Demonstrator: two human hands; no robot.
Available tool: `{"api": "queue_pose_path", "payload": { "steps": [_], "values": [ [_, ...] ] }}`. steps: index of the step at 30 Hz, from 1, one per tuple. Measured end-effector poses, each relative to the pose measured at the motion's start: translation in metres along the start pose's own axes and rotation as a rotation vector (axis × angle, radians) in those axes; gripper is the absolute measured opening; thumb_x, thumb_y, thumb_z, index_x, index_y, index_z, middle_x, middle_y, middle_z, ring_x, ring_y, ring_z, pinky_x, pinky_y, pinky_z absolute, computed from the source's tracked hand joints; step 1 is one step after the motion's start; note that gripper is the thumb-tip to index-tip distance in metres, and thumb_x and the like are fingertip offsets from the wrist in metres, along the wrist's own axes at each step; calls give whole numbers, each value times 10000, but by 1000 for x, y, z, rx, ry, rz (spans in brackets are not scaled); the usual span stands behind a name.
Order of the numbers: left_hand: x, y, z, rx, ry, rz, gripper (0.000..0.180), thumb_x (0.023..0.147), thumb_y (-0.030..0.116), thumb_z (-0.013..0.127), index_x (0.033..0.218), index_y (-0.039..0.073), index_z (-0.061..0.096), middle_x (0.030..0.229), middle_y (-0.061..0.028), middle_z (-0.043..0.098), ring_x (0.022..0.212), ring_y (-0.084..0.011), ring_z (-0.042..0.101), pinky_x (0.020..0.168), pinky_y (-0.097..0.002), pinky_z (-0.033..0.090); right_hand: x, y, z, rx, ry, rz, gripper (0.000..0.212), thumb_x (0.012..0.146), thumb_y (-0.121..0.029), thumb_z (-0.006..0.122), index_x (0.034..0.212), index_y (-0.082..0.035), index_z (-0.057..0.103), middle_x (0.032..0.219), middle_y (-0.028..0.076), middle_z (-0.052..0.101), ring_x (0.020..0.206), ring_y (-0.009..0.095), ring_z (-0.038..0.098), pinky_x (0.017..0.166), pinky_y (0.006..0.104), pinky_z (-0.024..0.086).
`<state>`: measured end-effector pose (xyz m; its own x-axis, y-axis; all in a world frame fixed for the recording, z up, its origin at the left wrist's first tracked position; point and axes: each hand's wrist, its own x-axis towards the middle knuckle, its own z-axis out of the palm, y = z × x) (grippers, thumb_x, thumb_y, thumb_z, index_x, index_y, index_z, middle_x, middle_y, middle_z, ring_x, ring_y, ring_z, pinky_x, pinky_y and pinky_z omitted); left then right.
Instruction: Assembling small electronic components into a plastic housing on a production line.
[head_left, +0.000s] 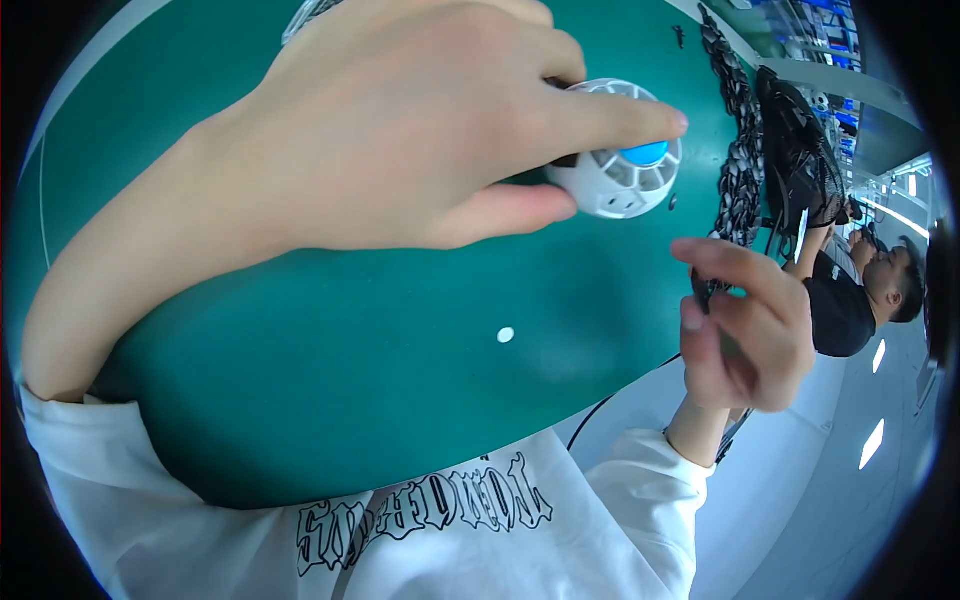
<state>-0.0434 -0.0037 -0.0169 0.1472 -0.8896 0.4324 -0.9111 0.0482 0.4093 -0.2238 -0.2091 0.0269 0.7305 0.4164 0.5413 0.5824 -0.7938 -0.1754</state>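
The left hand [410, 130] wraps its fingers round a white round thing [622, 182] — the right hand [755, 325] pinches a dark bit [702, 288], down to its right.

A green tabletop [350, 340] carried a small white disc [505, 335] nearer the body than the left fingers [625, 122], a long heap of dark pieces [740, 170] beyond the right fingers [745, 268], and one loose dark piece [673, 203] between both.

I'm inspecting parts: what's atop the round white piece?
The left hand has its index finger over the round white piece, beside a blue patch; what it covers is hidden.
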Motion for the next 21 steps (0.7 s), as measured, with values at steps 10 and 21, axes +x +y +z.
{"api": "queue_pose_path", "payload": {
  "steps": [10,21],
  "values": [
    [-11,-9,9,-91,68,44,554,763,167,814,1288,51,679,1048,-194,737,884,-326,732,697,-387,588,19,-16,12,71,-21,342,328,669,138,751,987,101,681,862,201,700,699,247,661,638,301,508],
    [-9,-9,19,-60,-24,-80,562,781,168,787,1325,95,669,1148,-201,706,944,-320,722,762,-416,587,41,-23,27,-187,-136,318,247,633,150,755,869,82,733,848,130,693,731,189,656,637,242,486]
  ]
}}
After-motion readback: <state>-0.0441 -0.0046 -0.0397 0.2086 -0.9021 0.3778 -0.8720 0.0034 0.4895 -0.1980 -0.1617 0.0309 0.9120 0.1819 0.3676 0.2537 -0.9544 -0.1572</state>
